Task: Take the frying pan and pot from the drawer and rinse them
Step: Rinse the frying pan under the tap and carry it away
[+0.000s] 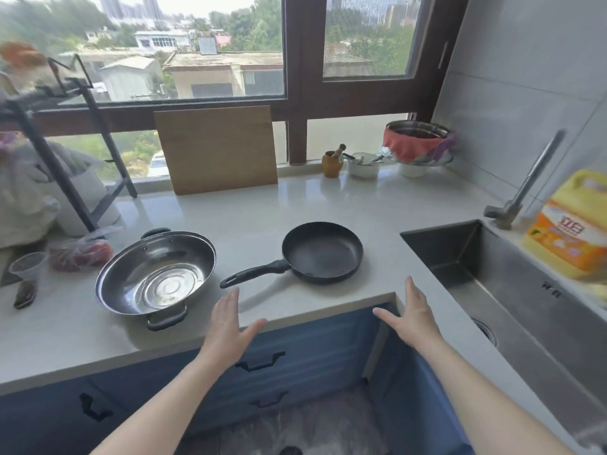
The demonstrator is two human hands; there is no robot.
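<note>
Nearest the camera, two bare forearms reach forward over the blue cabinet fronts (305,343) with their black drawer handles. The left hand (226,326) hovers at the front edge of the pale surface (249,208), fingers straight and spread, thumb out, holding nothing. The right hand (412,318) hangs over the inner corner of the surface, likewise flat and empty, its thumb pointing left.

Just beyond the left hand lies the black frying pan (323,252), upright on the surface, its handle pointing left and toward the camera, the handle's tip near the left fingertips but apart from them. To its left sits the steel pot (156,274), wide and shallow, with two dark side handles, one at the near rim and one at the far rim. Pan and pot stand apart.

On the right, the steel sink (512,300) is sunk into the surface, with the faucet (525,185) behind it and a yellow detergent jug (573,224) beside it. Farther back, a wooden cutting board (216,149) leans against the window (197,47).
</note>
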